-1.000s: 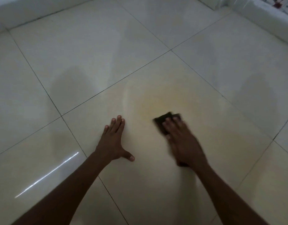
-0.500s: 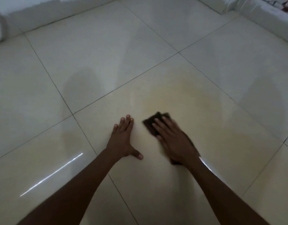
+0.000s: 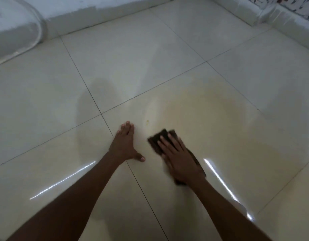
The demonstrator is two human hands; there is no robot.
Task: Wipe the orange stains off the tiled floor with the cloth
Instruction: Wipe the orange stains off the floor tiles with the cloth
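A dark brown cloth (image 3: 157, 140) lies flat on the glossy cream tiled floor (image 3: 132, 63). My right hand (image 3: 178, 157) presses down on it with straight, spread fingers and covers most of it. My left hand (image 3: 125, 145) rests flat on the floor to the left of the cloth, fingers together, thumb out, across a grout line. A faint orange-yellow smear (image 3: 207, 108) spreads over the tile beyond the cloth. A small orange speck (image 3: 147, 121) sits just ahead, between my two hands.
A white skirting wall (image 3: 101, 13) runs along the far edge, and another white ledge (image 3: 279, 18) runs along the right. A pale rounded object (image 3: 12, 33) stands at the far left. Bright light streaks reflect off the tiles near my forearms.
My right hand has slid the cloth leftward and toward me, closer to my left hand. The view has tilted up, so more of the far wall shows.
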